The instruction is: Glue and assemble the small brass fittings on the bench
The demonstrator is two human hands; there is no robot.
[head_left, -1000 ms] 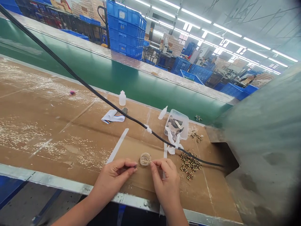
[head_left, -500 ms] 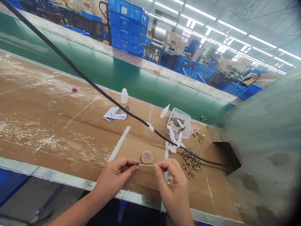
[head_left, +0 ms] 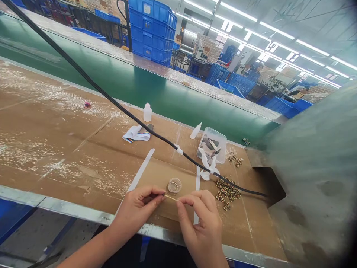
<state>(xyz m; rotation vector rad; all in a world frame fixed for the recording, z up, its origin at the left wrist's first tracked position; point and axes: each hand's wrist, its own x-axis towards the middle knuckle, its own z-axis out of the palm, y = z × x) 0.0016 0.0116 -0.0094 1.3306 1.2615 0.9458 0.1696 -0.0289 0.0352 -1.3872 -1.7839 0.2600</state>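
Between the fingertips of my right hand (head_left: 199,214) I pinch a thin, pale wooden stick (head_left: 170,197), like a toothpick. Its far end meets the fingertips of my left hand (head_left: 141,203), which are closed on a small dark piece, mostly hidden by the fingers. Just beyond the stick stands a small clear round cup (head_left: 174,185) on the cardboard. To the right of my right hand lies a pile of small brass-coloured parts (head_left: 227,189).
A black cable (head_left: 117,106) hangs slantwise across the bench. Behind it are a white squeeze bottle (head_left: 147,112), a lying bottle (head_left: 195,131), a clear plastic box (head_left: 223,147) and a white striped strap (head_left: 134,134). A grey panel (head_left: 315,178) bounds the right; a green conveyor (head_left: 156,89) runs behind.
My right hand has shifted slightly left, closer to my left hand. The stick now slants down toward it, and less of its length shows. My left hand has barely moved.
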